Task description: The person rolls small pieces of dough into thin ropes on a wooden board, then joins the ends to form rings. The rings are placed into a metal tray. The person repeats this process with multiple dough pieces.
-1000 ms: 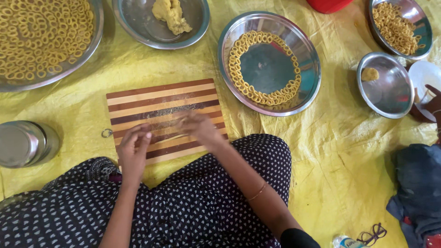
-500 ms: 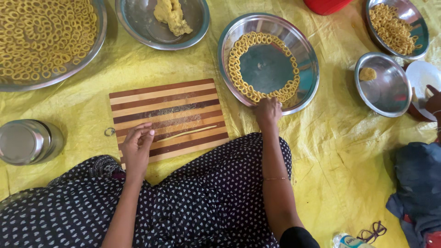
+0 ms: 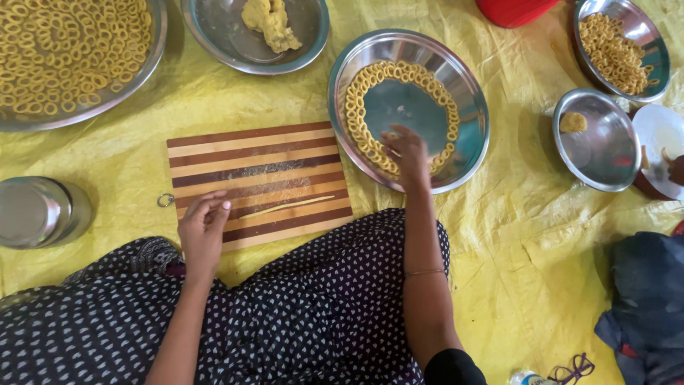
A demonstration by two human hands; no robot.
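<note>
In the head view, we look down at our left hand (image 3: 201, 232), which rests on the near-left edge of the striped brown-and-cream wooden cutting board (image 3: 258, 182). Its fingers (image 3: 208, 204) are curled loosely together, the tips drawn towards the thumb, and we cannot tell whether they pinch anything. The thin pale-yellow rolled dough strand (image 3: 286, 207) lies flat on the board just to the right of those fingertips, running slightly uphill to the right; its left end is near the fingers but appears apart from them.

Our right hand (image 3: 407, 148) reaches over the near rim of the round steel plate with a ring of small dough loops (image 3: 410, 108). Its fingers (image 3: 397, 137) point down and are bunched loosely above the loops on the plate's near side; they are blurred, so we cannot tell whether they hold one.

Around us, on the yellow plastic sheet (image 3: 527, 235) covering the floor, stand a large steel tray packed with dough loops (image 3: 68, 53) at far left, a steel bowl with a lump of yellow dough (image 3: 256, 32), a small steel bowl with a dough bit (image 3: 595, 139), another steel bowl of loops (image 3: 620, 46) at far right, and a steel lidded container (image 3: 39, 212) beside our left knee. Our dark dotted skirt (image 3: 285, 314) fills the foreground.
</note>
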